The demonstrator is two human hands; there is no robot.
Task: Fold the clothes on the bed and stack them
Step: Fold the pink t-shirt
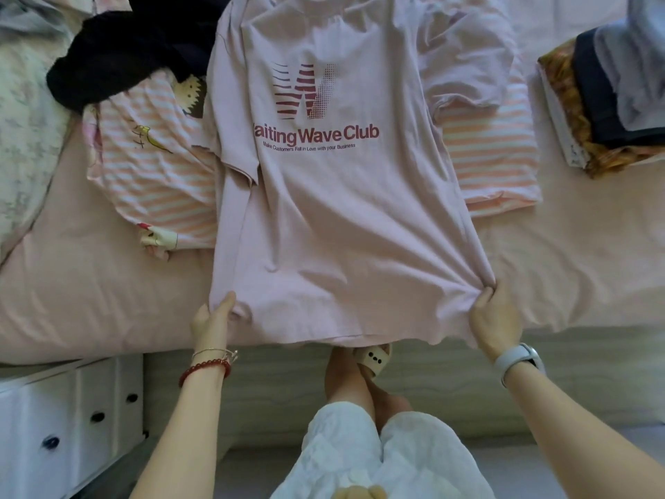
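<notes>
I see left hand (212, 318) and right hand (494, 315) each pinching a hem corner of the pink T-shirt (324, 196), spread face-up on the bed (575, 246). Risk: tugging drags the striped shirt (151, 174) beneath, bunching both.

Single head-worn wide-angle view, looking forward and steeply down from standing height at the bed (72, 300) edge. Near: both forearms enter from the bottom corners, left hand (212, 318) and right hand (494, 318) at lower centre, own legs and slipper (376, 360) straight below. Mattress fills the upper two thirds. Edges bend from lens distortion. No second view to overlap.
</notes>
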